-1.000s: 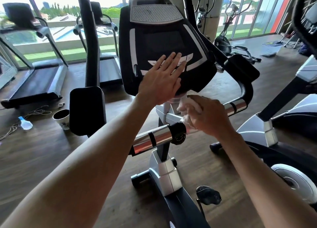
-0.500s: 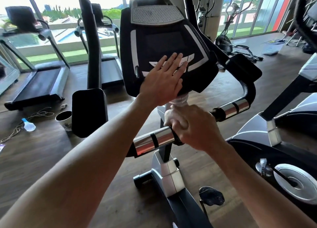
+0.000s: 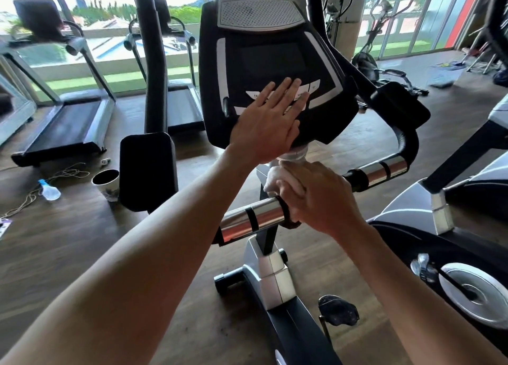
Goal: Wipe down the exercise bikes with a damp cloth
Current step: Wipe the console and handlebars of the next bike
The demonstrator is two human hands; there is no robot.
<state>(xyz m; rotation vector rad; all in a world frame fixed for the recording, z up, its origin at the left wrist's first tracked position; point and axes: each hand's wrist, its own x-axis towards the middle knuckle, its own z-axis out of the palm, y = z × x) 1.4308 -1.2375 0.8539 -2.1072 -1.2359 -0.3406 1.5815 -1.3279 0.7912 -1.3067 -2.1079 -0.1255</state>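
Head view: compared with half a second ago, little changed. White cloth showing again above right hand; earlier almost fully hidden under the knuckles. Right hand shifted slightly toward the bike's centre post, still at inner end of left chrome handlebar grip. Left hand unchanged on console.

Left hand: arm stretched forward, palm flat on lower edge of console, fingers straight and together, fingertips lying over the white buttons. Nothing gripped.

Right hand: forearm in from lower right corner, back of hand up, fingers curled down, clenching the bunched cloth and pressing it on the bar where the chrome grip meets the post. Cloth just under bottom edge of console, touching the bar. Thumb not visible.

Exercise bike centre frame, pedal low right of its frame, right chrome grip beyond right hand. Second bike at right edge. On wooden floor, left side: cup, small spray bottle, loose cord. Treadmills by the windows.
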